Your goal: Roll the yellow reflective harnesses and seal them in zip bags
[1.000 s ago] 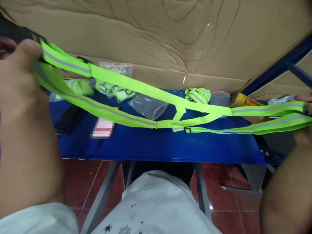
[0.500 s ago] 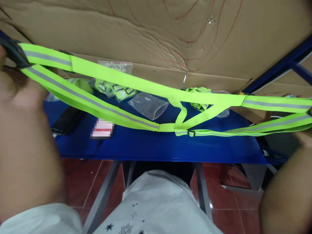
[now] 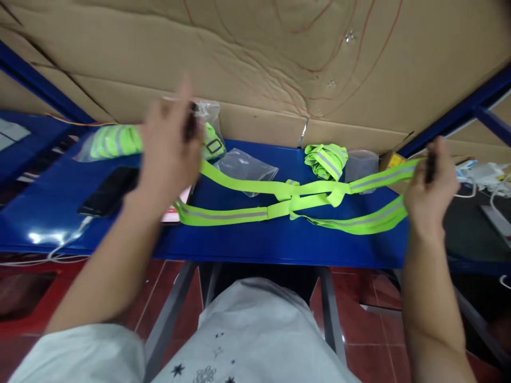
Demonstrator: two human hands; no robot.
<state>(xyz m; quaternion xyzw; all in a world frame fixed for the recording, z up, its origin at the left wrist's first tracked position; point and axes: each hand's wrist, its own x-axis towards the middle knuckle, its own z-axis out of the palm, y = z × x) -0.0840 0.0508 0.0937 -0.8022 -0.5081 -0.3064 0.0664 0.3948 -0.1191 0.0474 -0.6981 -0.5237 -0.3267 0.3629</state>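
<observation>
Left hand [image 3: 171, 146] blurred, fingers curled closed on one end of the neon reflective harness [image 3: 307, 201]. Right hand [image 3: 431, 186] closed on a black piece [image 3: 430, 166] at the other. Harness sags between them over blue table [image 3: 255, 244]; can't tell if touching. Bundled strap [image 3: 326, 161], clear bag [image 3: 245, 167] just behind.

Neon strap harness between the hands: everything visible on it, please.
The strap harness is bright yellow-green, of flat bands that look like fabric webbing. Grey stripes run along outer lengths; sections near the middle are plain, with short bands around where the two long runs come close. The left hand and right hand grip its ends, a dark piece showing at each. It spans sideways over the blue table, sagging; contact with the tabletop is unclear.
</observation>
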